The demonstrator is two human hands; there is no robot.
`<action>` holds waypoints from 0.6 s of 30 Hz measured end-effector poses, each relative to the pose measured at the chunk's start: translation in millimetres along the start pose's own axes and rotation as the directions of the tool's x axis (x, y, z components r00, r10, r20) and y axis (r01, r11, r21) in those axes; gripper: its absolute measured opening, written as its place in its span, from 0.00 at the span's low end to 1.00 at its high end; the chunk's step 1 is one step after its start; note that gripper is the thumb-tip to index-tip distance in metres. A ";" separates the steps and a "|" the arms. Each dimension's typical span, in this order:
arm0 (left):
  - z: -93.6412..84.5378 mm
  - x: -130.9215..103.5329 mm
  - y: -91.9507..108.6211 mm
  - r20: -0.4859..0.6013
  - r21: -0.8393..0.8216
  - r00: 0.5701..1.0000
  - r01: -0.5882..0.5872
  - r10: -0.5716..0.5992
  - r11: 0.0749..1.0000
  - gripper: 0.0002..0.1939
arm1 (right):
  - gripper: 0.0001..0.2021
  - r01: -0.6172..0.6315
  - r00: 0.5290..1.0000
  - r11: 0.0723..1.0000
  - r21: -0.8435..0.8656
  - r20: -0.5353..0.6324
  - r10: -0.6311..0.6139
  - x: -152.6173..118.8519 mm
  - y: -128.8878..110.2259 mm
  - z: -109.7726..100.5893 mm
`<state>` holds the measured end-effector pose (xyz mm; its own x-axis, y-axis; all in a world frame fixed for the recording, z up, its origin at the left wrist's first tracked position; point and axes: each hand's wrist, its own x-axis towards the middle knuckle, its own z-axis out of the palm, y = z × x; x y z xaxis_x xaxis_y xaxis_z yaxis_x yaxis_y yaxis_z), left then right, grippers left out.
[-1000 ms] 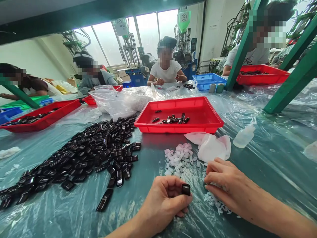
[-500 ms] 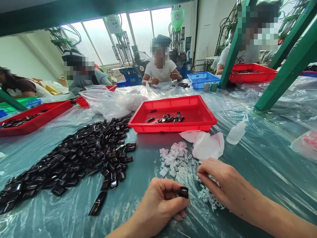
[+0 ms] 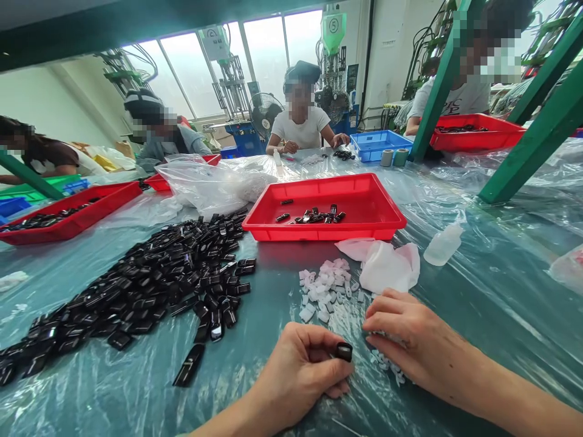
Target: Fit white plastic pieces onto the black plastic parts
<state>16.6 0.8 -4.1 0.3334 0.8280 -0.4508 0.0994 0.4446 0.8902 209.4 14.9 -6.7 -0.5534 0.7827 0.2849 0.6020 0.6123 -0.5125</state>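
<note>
My left hand (image 3: 304, 375) is closed, pinching a small glossy black plastic piece (image 3: 344, 351) between thumb and fingertips, one end facing up. To its right, my right hand (image 3: 412, 343) hovers low over a scatter of tiny white plastic parts (image 3: 387, 366), partly covering them. Its thumb and fingers are bent but apart, and nothing shows between them. Just beyond the hands lies a small heap of white and pinkish plastic pieces (image 3: 324, 288). A large pile of similar black plastic pieces (image 3: 150, 279) spreads over the left of the table.
A red tray (image 3: 325, 233) holding several black pieces stands ahead. Right of the heap are a crumpled white cloth (image 3: 387, 267) and a translucent squeeze bottle (image 3: 443, 246). Plastic sheeting covers the green table. A green post (image 3: 523, 142) rises at right; co-workers sit across.
My right hand's fingers have spread and dipped slightly among the tiny white parts. My left hand still holds the black piece. The whole view has shifted a little.
</note>
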 end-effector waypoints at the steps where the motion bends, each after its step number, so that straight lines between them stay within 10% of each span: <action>1: 0.0 0.2 -0.2 -0.003 0.000 1.000 0.000 0.000 1.000 0.07 | 0.07 0.019 1.000 0.999 -0.033 0.007 -0.019 0.2 1.4 0.6; 8: -0.5 2.8 -3.7 -0.003 0.007 1.000 -0.015 0.015 1.000 0.08 | 0.17 0.026 0.998 0.981 -0.193 -0.042 -0.035 11.4 23.4 7.4; 18: 2.9 2.6 1.9 -0.025 0.062 1.000 0.020 -0.019 0.998 0.11 | 0.05 -0.145 0.988 0.948 -0.281 -0.095 0.123 22.5 20.8 12.0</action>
<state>20.4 2.9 -3.4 0.3083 0.8277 -0.4689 0.1642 0.4392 0.8833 202.6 43.9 -20.8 -0.4178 0.8593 0.2951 0.8135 0.4984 -0.2996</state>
